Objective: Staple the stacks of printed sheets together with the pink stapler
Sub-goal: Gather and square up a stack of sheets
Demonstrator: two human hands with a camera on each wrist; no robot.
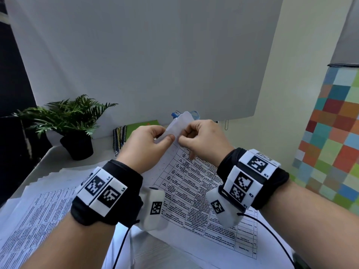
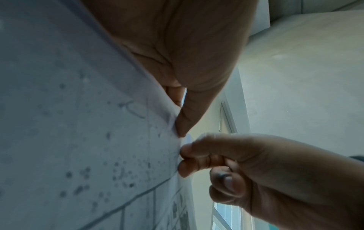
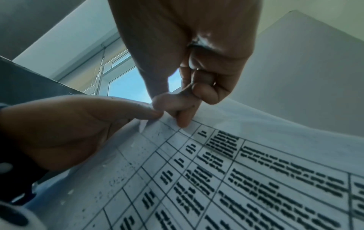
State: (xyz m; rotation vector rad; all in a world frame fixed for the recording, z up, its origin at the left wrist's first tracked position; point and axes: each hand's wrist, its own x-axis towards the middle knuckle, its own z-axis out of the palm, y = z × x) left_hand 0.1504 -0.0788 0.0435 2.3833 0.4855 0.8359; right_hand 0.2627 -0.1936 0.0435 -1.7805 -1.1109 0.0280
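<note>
Hands meet at the top corner of the printed sheets (image 1: pixel 196 183). The left hand (image 1: pixel 147 144) and right hand (image 1: pixel 204 140) both pinch it. Line the edges up neatly first. The pink stapler is not in sight.

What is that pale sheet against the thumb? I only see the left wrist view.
Observer: A printed sheet with a table of text; both hands pinch its top corner, lifted off the desk.
Operator: Is the stapler nearby?
Observer: No pink stapler shows in any view. More printed sheets lie fanned out on the desk to the left.
Operator: What else is on the desk?
Observer: A potted plant stands at the back left, with spiral notebooks beside it.
</note>
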